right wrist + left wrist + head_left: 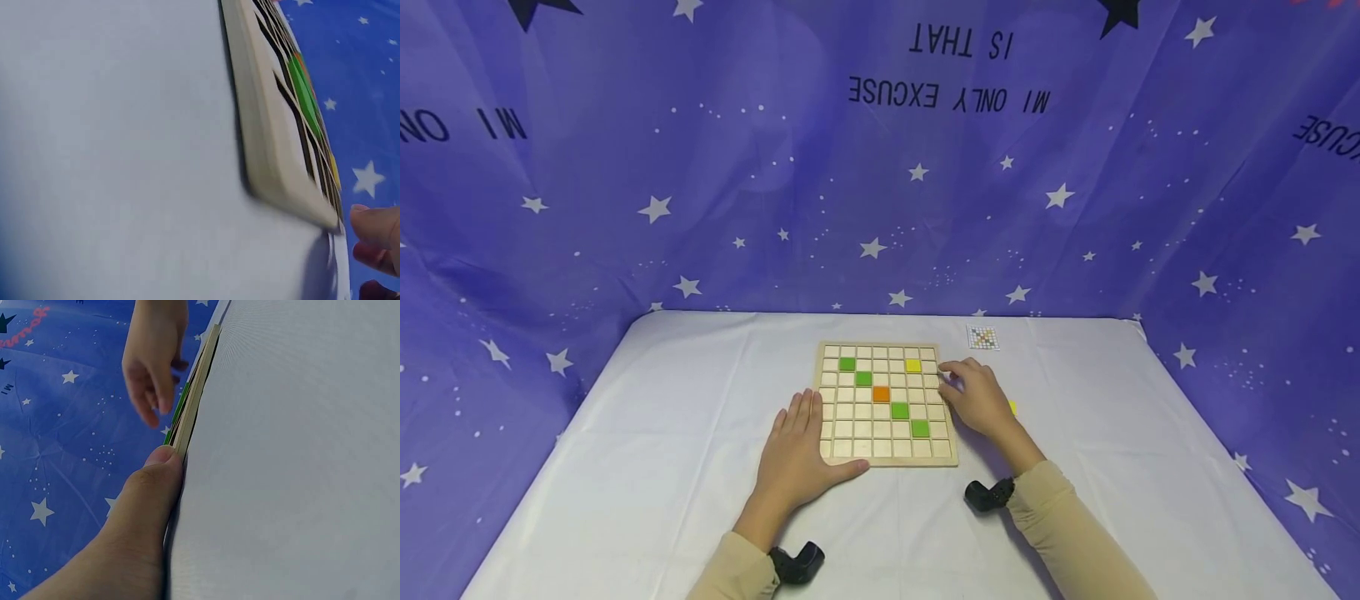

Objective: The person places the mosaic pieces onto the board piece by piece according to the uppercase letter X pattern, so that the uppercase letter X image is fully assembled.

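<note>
A square wooden grid board point(887, 463) lies on the white table. Green tiles point(900, 411) and an orange tile point(881, 394) run diagonally across it, and a yellow tile point(913, 366) sits near the far right corner. My left hand point(793, 454) rests against the board's left side, fingers straight, its thumb along the near edge. Beside the right edge is my right hand point(977, 396), index finger and thumb apart; I see nothing between them. The left wrist view shows that right hand point(150, 369) above the board with fingers bent loosely.
A small printed grid card point(982, 337) lies beyond the board's far right corner. Another yellow piece point(1012, 407) is partly hidden behind the right wrist. White cloth point(647, 450) covers the table, and a blue star-patterned curtain point(820, 192) hangs behind it.
</note>
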The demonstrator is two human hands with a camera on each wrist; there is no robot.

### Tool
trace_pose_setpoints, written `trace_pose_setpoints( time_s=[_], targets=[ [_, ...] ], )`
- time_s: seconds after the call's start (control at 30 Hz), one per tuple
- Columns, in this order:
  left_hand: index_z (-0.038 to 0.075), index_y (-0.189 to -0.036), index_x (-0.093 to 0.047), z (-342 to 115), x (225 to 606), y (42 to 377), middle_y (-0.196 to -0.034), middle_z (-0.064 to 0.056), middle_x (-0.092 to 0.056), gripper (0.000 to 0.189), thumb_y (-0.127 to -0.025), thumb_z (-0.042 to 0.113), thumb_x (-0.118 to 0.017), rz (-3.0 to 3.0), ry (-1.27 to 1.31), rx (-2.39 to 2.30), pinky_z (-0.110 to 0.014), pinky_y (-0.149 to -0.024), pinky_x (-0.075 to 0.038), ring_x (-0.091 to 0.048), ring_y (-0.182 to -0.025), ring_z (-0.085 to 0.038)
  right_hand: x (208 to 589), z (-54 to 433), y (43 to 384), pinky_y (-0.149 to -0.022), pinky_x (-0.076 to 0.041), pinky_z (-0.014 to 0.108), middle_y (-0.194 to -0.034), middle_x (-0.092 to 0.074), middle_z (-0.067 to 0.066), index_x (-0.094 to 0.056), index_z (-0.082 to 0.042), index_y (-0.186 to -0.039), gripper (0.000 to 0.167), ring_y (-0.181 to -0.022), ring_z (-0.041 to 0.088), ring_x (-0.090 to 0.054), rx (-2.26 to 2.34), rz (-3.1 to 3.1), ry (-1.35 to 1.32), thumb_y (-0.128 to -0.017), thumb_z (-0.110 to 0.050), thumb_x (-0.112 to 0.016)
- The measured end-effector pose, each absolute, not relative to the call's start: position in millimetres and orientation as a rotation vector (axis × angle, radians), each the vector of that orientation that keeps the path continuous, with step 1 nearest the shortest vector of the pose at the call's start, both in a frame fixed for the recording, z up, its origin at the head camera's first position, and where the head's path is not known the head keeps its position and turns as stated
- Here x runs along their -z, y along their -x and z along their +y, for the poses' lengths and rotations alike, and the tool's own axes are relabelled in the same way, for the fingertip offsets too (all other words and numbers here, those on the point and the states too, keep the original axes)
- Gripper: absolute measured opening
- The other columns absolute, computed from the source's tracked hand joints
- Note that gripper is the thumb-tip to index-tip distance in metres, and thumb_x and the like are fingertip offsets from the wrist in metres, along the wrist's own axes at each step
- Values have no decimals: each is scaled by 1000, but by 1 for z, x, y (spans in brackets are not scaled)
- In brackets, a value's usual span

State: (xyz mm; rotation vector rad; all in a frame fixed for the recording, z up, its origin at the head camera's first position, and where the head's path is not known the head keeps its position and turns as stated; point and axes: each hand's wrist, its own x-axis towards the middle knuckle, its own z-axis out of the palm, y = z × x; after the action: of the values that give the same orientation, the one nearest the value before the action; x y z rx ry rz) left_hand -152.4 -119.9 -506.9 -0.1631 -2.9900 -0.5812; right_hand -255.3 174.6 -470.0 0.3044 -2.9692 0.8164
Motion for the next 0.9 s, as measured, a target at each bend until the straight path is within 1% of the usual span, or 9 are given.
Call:
trace_pose_setpoints(
  time_s=[0.27, 0.4, 0.53, 0.63, 0.77, 0.83, 0.9],
  targets=[
    [-1, -157, -17, -119, 505, 151, -165, -18, -18, 138, -64, 94, -53, -2978, 165, 593, -51, -125, -18, -16, -154, -34, 470, 222, 243, -99, -45, 56, -121, -64, 13, -61, -11, -135, 42, -116, 38, -53, -754, -2986, -248, -95, -22, -65],
    [-1, -157, -17, -119, 504, 151, -165, -18, -19, 137, -65, 94, -53, -2976, 170, 593, -51, -125, -18, -16, -154, -34, 472, 243, 238, -100, -44, 59, -128, -62, 16, -59, -10, -137, 44, -119, 40, -52, -726, -3018, -186, -96, -23, -65],
    [-2, -157, -17, -119, 504, 151, -165, -19, -19, 137, -65, 93, -54, -2973, 173, 588, -51, -125, -18, -17, -154, -35, 473, 262, 233, -103, -42, 62, -129, -60, 18, -59, -9, -137, 45, -121, 42, -50, -719, -3037, -164, -95, -23, -66],
    [-2, -157, -18, -118, 504, 151, -165, -19, -19, 137, -65, 93, -54, -2973, 175, 582, -51, -125, -18, -17, -154, -35, 475, 271, 229, -103, -41, 61, -126, -61, 17, -63, -8, -132, 41, -120, 42, -52, -737, -3030, -170, -94, -23, -67],
    [-2, -157, -17, -118, 504, 151, -165, -19, -19, 137, -65, 93, -54, -2973, 177, 583, -52, -125, -18, -17, -154, -35, 478, 276, 228, -103, -44, 57, -119, -63, 14, -69, -7, -118, 28, -115, 36, -57, -767, -3011, -172, -94, -22, -68],
    [-2, -157, -17, -119, 504, 151, -165, -19, -19, 137, -65, 93, -54, -2973, 175, 587, -51, -125, -17, -16, -154, -35, 479, 276, 229, -97, -48, 52, -112, -62, 13, -69, -7, -111, 22, -107, 32, -59, -784, -2999, -182, -93, -20, -69],
    [-2, -157, -17, -119, 504, 151, -165, -19, -19, 137, -65, 93, -55, -2972, 175, 587, -51, -125, -18, -16, -154, -35, 479, 275, 231, -88, -50, 44, -105, -62, 10, -67, -8, -107, 19, -97, 27, -59, -800, -2989, -189, -93, -19, -70]
  ],
)
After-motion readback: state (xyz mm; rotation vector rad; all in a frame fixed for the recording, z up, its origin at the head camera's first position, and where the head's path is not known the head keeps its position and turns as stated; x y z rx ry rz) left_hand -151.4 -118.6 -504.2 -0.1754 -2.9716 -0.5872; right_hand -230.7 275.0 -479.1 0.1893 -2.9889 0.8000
